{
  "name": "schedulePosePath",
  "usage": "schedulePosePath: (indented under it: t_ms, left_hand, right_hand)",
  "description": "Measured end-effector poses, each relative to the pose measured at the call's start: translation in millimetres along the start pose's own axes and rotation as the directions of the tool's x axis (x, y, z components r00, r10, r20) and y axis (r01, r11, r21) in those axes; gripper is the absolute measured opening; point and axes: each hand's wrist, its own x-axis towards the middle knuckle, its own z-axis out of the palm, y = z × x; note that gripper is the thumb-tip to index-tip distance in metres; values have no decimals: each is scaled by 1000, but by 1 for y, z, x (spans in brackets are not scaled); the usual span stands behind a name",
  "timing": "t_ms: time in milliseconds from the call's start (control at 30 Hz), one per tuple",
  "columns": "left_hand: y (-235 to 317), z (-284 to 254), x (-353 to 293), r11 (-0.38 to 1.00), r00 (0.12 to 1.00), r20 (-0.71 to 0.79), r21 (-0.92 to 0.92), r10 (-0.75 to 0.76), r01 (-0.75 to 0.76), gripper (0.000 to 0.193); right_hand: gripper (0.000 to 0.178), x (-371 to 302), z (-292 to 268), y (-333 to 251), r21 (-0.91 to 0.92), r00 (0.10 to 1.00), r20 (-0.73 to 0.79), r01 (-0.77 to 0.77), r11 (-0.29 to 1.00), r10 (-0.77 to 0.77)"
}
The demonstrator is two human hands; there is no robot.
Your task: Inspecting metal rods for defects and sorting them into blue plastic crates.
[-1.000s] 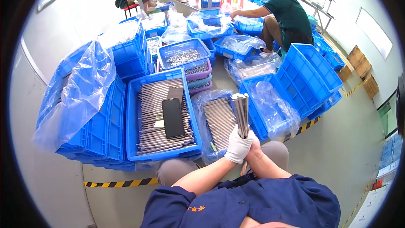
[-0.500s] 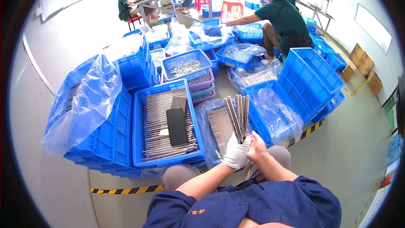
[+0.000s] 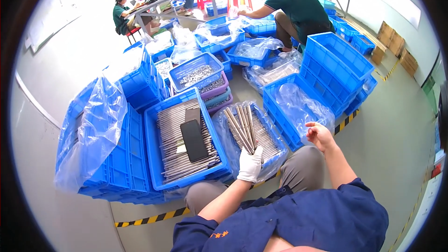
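1. Since the earlier frame, the bare right hand (image 3: 320, 136) has left the rods and moved out to the right; the bundle now leans further left.
2. The gloved left hand (image 3: 250, 165) is closed round the lower end of the metal rods (image 3: 241, 123), their upper ends fanned above the lined crate (image 3: 279, 157).
3. Right hand: fingers part-curled near the clear bag (image 3: 296, 100); cannot tell whether anything is pinched.
4. Handling (judged): stiff, fairly heavy together, not fragile; smooth sides may slip. Best gripped round the whole bundle near mid-length.
5. Lined crate: close-laid rods inside clear plastic.
6. Left blue crate (image 3: 155, 151): rods in rows, dark phone (image 3: 193, 140) on top.
7. Right blue crate (image 3: 277, 116): clear bag.
8. Light-blue basket (image 3: 191, 61): small metal parts (image 3: 197, 75).
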Motion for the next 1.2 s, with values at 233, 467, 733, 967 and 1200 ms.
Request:
schedulePosePath:
  t_ms: [233, 467, 733, 967, 1200]
  left_hand:
    - [-3, -4, -1, 997, 998, 17, 50, -57, 56, 26]
    - [16, -2, -6, 968, 981, -9, 157, -195, 194, 29]
    - [76, -20, -19, 849, 991, -25, 513, -134, 128, 14]
    - [187, -60, -50, 311, 884, 95, 914, 459, -259, 49]
    - [291, -119, -128, 572, 800, -182, 788, 572, -229, 42]
  right_hand:
    - [25, -10, 5, 25, -926, 940, 170, 255, 277, -296]
    - [21, -17, 9, 33, -928, 883, 274, 347, 137, -381]
    - [21, -21, -8, 36, -888, 834, 296, 420, 189, -465]
    - [22, -24, -13, 31, -833, 798, 304, 488, 261, -521]
    - [19, -17, 22, 26, -913, 876, 332, 392, 115, -349]
